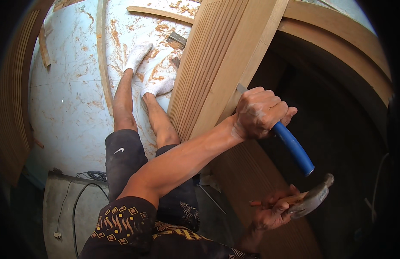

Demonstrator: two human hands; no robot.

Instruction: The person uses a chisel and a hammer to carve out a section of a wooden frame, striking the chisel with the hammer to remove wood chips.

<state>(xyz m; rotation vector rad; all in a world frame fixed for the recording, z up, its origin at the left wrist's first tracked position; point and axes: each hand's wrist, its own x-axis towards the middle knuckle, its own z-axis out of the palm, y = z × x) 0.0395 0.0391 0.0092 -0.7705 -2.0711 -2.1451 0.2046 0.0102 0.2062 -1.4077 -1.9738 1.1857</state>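
My left hand grips a chisel with a blue handle; its metal blade rests at the pale edge of a grooved wooden panel that stands beside my legs. Lower right, my right hand is closed on a claw hammer, its steel head a short way below the handle's end. A pencil-like orange stick shows by that hand. The blade's tip is partly hidden behind my fist.
My legs in white socks stretch over a marbled floor with shavings, metal hinges and wooden strips. Another grooved panel stands at the left. Curved timber crosses the upper right. Cables lie at lower left.
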